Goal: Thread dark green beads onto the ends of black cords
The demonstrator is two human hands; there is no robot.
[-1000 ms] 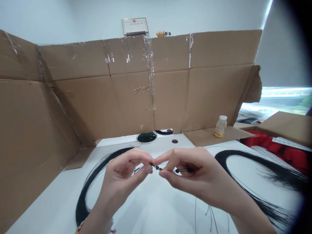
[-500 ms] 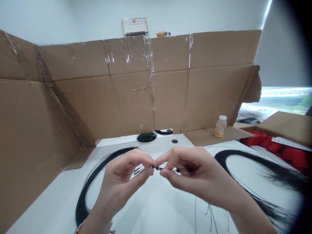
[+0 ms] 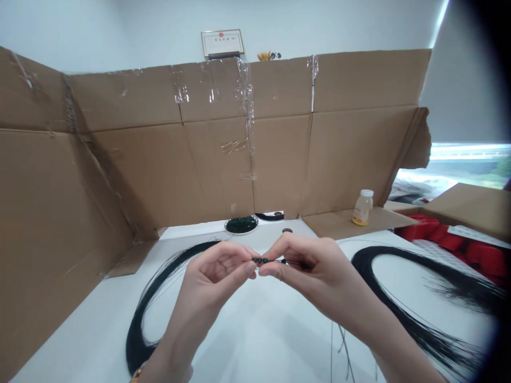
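A tall cardboard screen (image 3: pixel 207 159) backs the white worktop (image 3: pixel 247 335), perhaps to stop small pieces rolling away. On it, curved black strand bundles lie either side, left (image 3: pixel 136 319) and right (image 3: pixel 367 260), seemingly for easy reach. Between them, the left hand (image 3: pixel 254 260) and right hand (image 3: pixel 264 262) narrowly pinch a dark beaded cord (image 3: pixel 260 260), its beads showing between the fingertips, likely so both ends are steadied.

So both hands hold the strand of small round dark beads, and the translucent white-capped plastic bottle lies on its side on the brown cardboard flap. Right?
Not on its side: the bottle stands upright on the brown cardboard flap, as the head view shows. The left hand and right hand do hold the strand of beads.
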